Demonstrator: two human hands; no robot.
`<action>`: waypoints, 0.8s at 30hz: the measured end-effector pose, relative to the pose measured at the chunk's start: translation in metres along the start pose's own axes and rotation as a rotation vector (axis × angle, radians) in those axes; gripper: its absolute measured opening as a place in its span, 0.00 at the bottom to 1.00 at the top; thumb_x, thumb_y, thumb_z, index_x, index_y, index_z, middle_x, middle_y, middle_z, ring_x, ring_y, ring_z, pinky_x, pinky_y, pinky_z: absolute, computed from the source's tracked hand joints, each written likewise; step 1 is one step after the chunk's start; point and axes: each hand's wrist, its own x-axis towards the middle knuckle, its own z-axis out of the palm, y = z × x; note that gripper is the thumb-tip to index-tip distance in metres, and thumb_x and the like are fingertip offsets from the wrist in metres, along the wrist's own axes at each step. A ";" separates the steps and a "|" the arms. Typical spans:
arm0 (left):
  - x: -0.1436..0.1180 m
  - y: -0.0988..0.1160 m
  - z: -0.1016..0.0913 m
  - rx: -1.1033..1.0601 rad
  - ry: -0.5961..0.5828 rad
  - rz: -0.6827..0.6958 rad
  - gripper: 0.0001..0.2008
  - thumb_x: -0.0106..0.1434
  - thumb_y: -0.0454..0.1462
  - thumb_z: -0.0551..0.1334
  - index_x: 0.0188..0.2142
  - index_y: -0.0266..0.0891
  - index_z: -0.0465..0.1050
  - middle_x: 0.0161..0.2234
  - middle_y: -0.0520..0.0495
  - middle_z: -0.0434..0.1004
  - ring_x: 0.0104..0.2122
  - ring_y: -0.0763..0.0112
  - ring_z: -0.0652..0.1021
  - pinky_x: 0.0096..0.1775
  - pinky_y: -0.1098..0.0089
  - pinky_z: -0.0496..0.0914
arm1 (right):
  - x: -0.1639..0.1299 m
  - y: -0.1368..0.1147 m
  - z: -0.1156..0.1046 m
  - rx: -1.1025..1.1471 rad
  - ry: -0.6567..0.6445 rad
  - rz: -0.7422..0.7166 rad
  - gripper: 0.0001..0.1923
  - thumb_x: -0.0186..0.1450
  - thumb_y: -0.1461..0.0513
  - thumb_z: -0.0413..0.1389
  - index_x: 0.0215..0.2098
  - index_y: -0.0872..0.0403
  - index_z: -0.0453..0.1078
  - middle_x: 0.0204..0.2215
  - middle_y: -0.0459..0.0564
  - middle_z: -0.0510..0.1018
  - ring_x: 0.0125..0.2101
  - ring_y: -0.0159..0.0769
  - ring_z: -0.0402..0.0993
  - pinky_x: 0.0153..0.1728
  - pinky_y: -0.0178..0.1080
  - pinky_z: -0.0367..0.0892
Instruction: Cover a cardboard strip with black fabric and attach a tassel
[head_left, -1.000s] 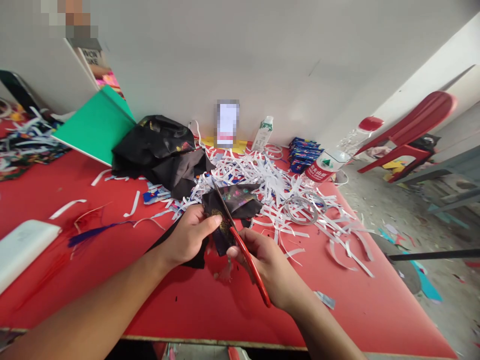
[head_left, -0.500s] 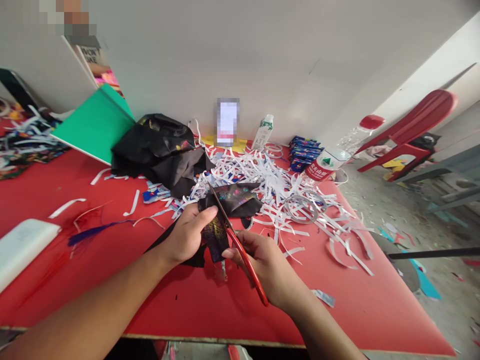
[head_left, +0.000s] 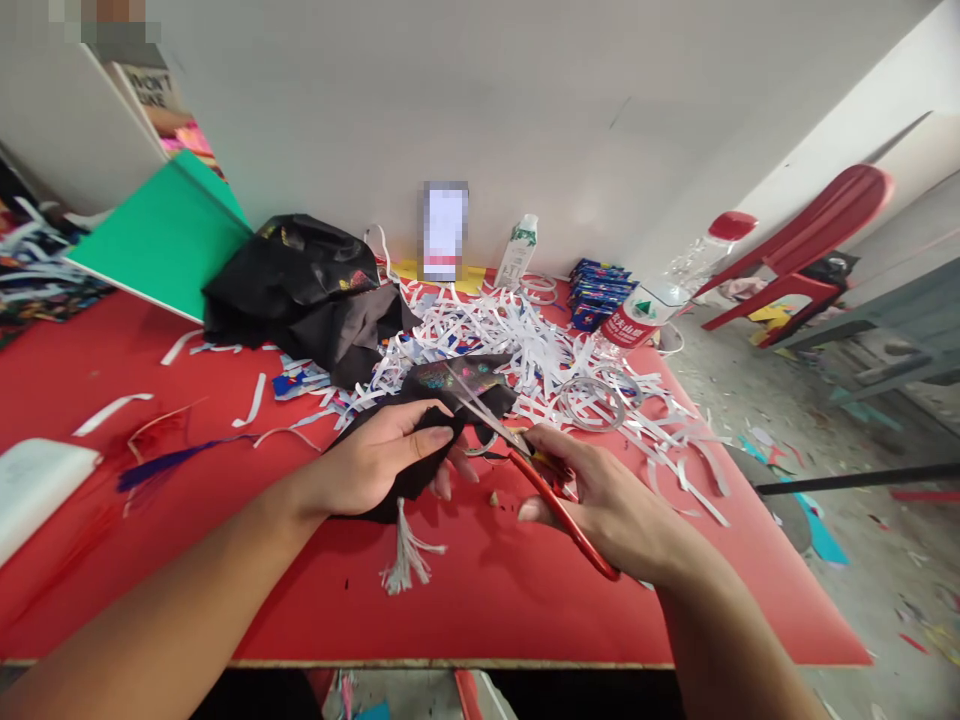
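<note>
Right now a small piece of black fabric [head_left: 420, 440] with coloured glitter print sits near the middle of the red desk [head_left: 487, 600], partly lifted off it. The left hand [head_left: 379, 462] is closed on its near left part, thumb on top and fingers curled underneath, so the cloth spreads away from the hand toward the far right. A pale tassel [head_left: 405, 555] lies on the desk just near of that hand, under the cloth's lower edge.

Just right of the fabric, the right hand [head_left: 607, 500] is wrapped around the red handles of a pair of scissors [head_left: 525, 455]. Their metal blades point far-left and overlie the cloth's right edge, close to the left fingertips; whether the blades are parted is hard to tell.

Beyond both hands lies a wide heap of white paper strips [head_left: 525, 350], with a roll of clear tape [head_left: 592, 402] resting on it to the right of the scissors. A larger bundle of black cloth [head_left: 300, 285] lies on the far left side, next to a green board [head_left: 161, 240]. Along the far wall stand a small white bottle [head_left: 517, 252], a stack of blue packets [head_left: 596, 292] and a water bottle [head_left: 637, 315] lying on its side. A white flat object [head_left: 34, 485] sits at the left edge of the desk, and a purple tassel [head_left: 161, 468] lies just right of it. A red plastic chair [head_left: 806, 240] stands on the floor at the far right.
</note>
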 end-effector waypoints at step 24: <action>0.002 0.006 -0.009 0.042 0.038 -0.179 0.14 0.68 0.46 0.70 0.42 0.37 0.78 0.34 0.39 0.88 0.17 0.76 0.75 0.20 0.74 0.66 | 0.000 0.004 0.011 -0.289 0.032 0.081 0.30 0.64 0.33 0.60 0.31 0.49 0.78 0.17 0.43 0.66 0.21 0.34 0.56 0.24 0.39 0.50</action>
